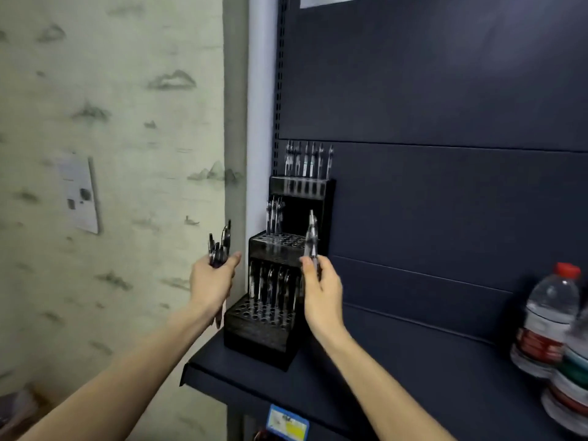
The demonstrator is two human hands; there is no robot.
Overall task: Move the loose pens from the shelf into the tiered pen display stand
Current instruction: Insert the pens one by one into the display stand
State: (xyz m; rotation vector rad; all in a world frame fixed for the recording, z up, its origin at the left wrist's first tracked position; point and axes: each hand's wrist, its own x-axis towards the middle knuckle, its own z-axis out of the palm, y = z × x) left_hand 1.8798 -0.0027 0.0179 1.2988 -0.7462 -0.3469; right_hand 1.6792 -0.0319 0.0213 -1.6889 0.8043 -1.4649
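A black tiered pen display stand (261, 337) sits at the left end of the dark shelf (397, 377). Each of its three tiers holds several clear pens standing upright. My left hand (212, 284) is just left of the stand and grips a bunch of pens (219, 248) that stick up above its fingers. My right hand (321, 294) is in front of the stand's middle tier. It pinches a single clear pen (311, 238) held nearly upright. Holes at the front of the lowest tier stand free.
Water bottles with red caps (552, 313) and stacked tubs (572, 386) crowd the shelf's right end. A dark back panel (445, 202) rises behind the stand. A patterned wall (111, 186) lies to the left. A price tag (288, 423) hangs on the shelf's front edge.
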